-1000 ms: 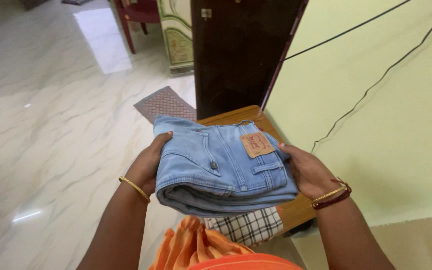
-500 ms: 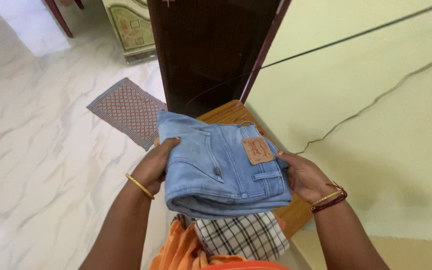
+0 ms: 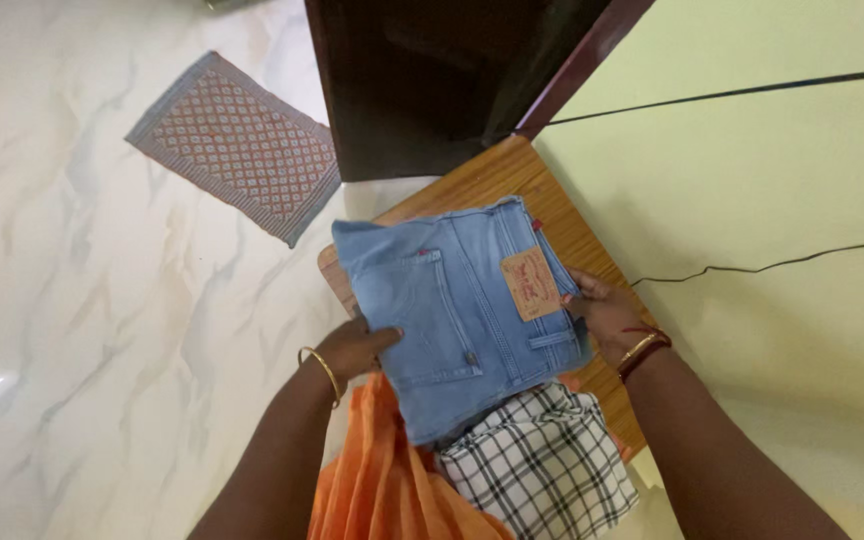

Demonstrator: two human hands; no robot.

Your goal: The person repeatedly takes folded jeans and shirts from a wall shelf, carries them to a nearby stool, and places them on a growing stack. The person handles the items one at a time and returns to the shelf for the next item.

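I hold a folded pair of light blue jeans (image 3: 452,300) with a tan patch, low over a wooden table (image 3: 492,180) by the wall. My left hand (image 3: 357,345), with a gold bangle, grips the jeans' left edge. My right hand (image 3: 602,315), wearing a gold bangle and a red thread, grips the right edge. Under the jeans' near end lies a folded black-and-white checked cloth (image 3: 542,465). Whether the jeans rest on the table I cannot tell.
Orange fabric (image 3: 382,480) hangs below the jeans at the near side. A patterned mat (image 3: 237,145) lies on the marble floor (image 3: 82,330). A dark wooden door (image 3: 432,80) stands behind the table. A black cable (image 3: 782,265) runs along the pale green wall.
Both hands have lowered the folded jeans toward the table and the checked cloth. The view has tilted further down, so the mat and table sit higher in frame.
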